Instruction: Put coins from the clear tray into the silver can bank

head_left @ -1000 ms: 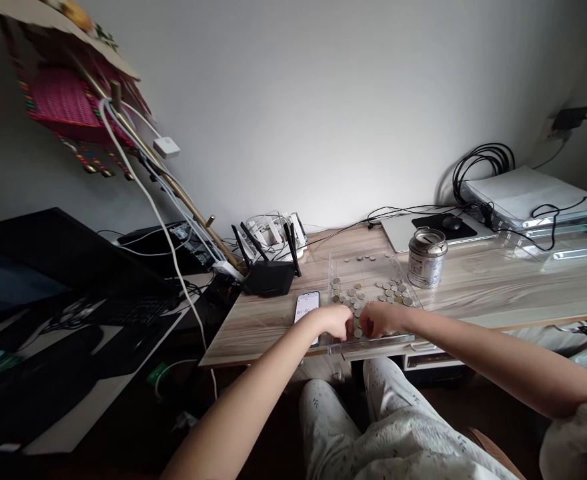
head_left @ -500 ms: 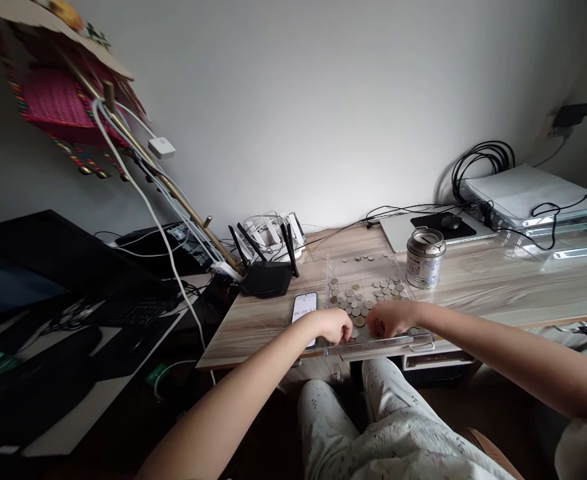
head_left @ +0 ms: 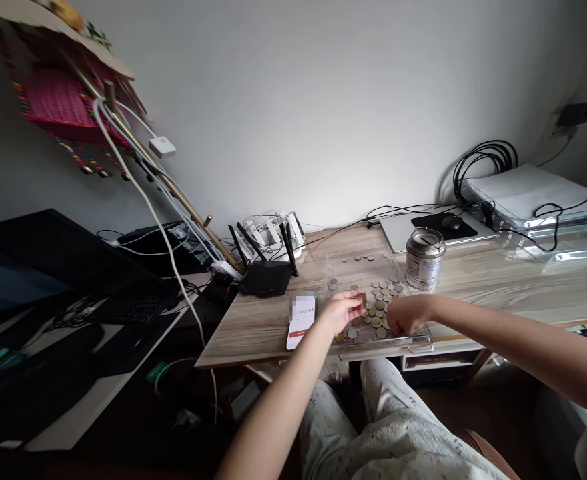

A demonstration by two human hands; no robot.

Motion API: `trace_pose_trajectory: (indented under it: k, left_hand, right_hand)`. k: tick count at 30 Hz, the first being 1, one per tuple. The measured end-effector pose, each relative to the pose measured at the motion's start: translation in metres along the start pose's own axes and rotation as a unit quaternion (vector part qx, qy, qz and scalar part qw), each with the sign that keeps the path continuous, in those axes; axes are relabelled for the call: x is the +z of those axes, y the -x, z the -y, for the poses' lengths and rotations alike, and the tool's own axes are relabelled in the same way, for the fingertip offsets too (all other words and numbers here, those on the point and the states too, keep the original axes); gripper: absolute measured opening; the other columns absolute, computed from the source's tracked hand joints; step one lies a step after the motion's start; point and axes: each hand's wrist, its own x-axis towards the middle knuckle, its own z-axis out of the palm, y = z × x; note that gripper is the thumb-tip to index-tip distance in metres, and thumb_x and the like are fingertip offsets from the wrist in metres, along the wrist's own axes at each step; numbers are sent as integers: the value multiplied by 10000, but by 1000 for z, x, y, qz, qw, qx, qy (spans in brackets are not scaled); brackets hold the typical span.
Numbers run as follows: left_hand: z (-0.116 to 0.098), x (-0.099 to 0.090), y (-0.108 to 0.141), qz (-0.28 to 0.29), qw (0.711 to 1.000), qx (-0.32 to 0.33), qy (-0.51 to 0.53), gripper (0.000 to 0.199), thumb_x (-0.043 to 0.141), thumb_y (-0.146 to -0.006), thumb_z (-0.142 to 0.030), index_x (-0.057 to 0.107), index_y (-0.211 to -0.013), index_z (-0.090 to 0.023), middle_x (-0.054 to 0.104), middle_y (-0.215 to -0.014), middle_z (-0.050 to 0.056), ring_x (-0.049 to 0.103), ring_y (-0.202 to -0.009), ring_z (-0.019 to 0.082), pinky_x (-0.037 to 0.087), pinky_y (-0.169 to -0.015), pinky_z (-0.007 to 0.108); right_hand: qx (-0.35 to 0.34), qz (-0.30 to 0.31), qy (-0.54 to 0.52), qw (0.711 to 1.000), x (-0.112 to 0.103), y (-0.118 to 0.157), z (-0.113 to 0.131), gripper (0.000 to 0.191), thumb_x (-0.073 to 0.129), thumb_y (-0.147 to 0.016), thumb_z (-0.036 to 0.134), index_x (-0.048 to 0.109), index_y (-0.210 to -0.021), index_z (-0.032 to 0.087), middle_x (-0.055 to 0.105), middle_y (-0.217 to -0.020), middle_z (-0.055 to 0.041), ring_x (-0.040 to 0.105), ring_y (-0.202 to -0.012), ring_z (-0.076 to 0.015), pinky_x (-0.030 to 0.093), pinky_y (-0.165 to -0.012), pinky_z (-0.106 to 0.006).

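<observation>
Above a clear plastic tray (head_left: 373,345) strewn with coins (head_left: 376,322), my left hand (head_left: 342,311) pinches a brownish coin (head_left: 362,299) between thumb and fingertips. At the tray's right side, my right hand (head_left: 407,315) is curled downward close to the coins. Its fingertips are hidden behind the hand, so what they hold cannot be made out. Silver and gold-coloured coins lie across the near half of the tray, and a few sit along its far edge. Beside the tray at the left, a phone (head_left: 299,327) shows a running timer.
A lidded metal tin (head_left: 424,259) stands right of the tray. Behind are a black router (head_left: 267,277), a silver laptop (head_left: 398,233) with a mouse (head_left: 451,222), and cables. Papers (head_left: 528,190) rest on clear trays at the right. A dark monitor (head_left: 48,260) is at the left.
My left hand has risen from the tray's near edge and now shows a coin in its fingers. My right hand has moved right. Some coins have shifted in the tray.
</observation>
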Motion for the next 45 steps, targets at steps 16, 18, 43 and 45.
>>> trace_pose_trajectory:
  k: [16,18,43,45]
  left_hand:
    - [29,43,-15,-57,945,-49,318,164,401,-780,-90,520,-667,-92,518,-542,30,535,-489,93,470,-469,189]
    - [30,40,-14,-53,940,-41,335,177,392,-788,-100,533,-681,-83,541,-566,45,552,-520,101,504,-542,222]
    - [33,34,-13,-69,916,15,396,226,362,-804,-104,552,-683,-100,589,-652,82,605,-621,134,528,-608,261]
    - [33,34,-12,-40,920,11,389,220,366,-804,-123,559,-704,-94,601,-682,99,619,-655,155,532,-652,300]
  right_hand:
    - [71,-490,-145,857,-30,6,8,237,535,-740,333,710,-750,174,669,-718,-37,556,-590,-114,394,-541,-206]
    - [137,-561,-105,809,-46,31,-4,236,529,-745,346,703,-806,199,674,-759,-29,566,-630,-123,406,-570,-214]
    - [42,-487,-146,860,24,-14,20,293,459,-775,157,632,-1006,206,666,-869,-37,597,-747,-146,444,-692,-245]
    - [42,-501,-175,847,22,-13,17,263,461,-764,154,658,-934,193,671,-822,-34,598,-710,-148,448,-667,-247]
